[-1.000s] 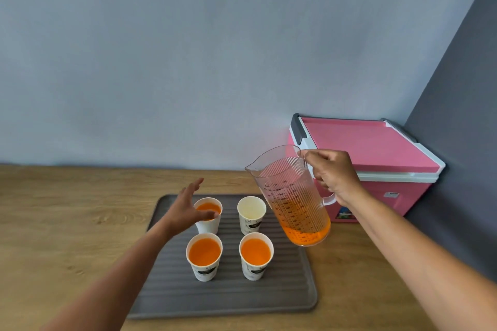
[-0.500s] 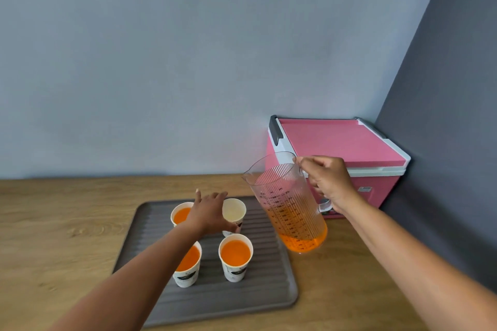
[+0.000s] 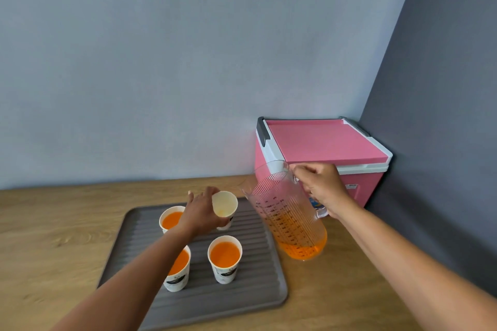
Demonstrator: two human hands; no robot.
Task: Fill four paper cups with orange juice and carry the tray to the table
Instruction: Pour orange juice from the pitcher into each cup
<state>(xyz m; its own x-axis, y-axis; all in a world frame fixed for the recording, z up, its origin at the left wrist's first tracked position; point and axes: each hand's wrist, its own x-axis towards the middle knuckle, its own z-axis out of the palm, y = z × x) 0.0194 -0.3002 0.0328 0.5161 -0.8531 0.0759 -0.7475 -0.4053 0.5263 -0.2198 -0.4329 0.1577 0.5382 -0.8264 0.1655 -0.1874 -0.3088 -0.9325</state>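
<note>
Midway through the pour, a person's left hand (image 3: 200,213) wraps its fingers around the empty paper cup (image 3: 224,203) at the far right of the grey ribbed tray (image 3: 255,277), tipping its mouth up and toward the pitcher. Whether its base touches the tray cannot be told. The right hand (image 3: 322,188) is clenched on the handle of the clear measuring pitcher (image 3: 287,212), which leans left with its spout close to the cup's rim; the grip likely steadies the light cup against the coming stream.

Orange juice (image 3: 304,247) sits low in the pitcher, so a steeper tilt looks necessary to reach the spout. The 3 filled cups (image 3: 224,254) stand upright on the tray, 1 at the far left and 2 near, the near-left one partly hidden under the left forearm. By this count, 3 of 4 cups are done and the carry has not begun.

The pitcher hangs just off the tray's right edge, over the wooden surface (image 3: 53,236). A pink cooler (image 3: 320,142) stands just behind it against the dark side wall (image 3: 443,115), limiting room to the right. The left forearm crosses low over a full cup, a likely spill risk on withdrawal. Bare tray rim shows on the near and right sides for a later grip.
</note>
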